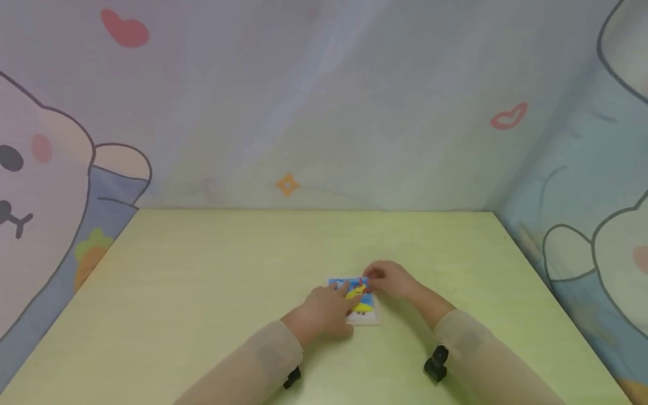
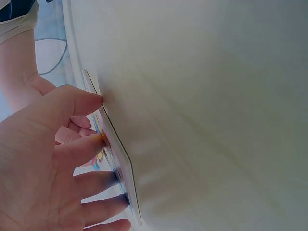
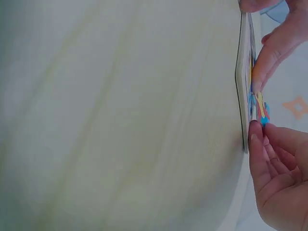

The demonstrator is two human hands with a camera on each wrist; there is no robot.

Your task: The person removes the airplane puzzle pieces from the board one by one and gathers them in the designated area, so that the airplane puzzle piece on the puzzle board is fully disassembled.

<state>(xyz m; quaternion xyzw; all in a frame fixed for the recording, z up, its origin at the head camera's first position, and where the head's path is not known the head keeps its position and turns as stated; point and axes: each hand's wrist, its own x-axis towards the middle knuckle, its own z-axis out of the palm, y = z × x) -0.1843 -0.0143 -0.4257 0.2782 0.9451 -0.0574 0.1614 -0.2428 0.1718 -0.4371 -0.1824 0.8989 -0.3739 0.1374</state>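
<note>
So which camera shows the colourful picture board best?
The head view: the picture board faces up there, though the left hand covers part. Both wrist views show it nearly edge-on, mostly its side.

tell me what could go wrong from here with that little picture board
The colourful piece could slip, since the right hand appears to pinch only its end with thumb and finger.

The left hand might get in the way, as its fingertips lie on the board very close to that piece.

The board might also skid across the table if the left hand lifts, as nothing else is seen bracing it.
</note>
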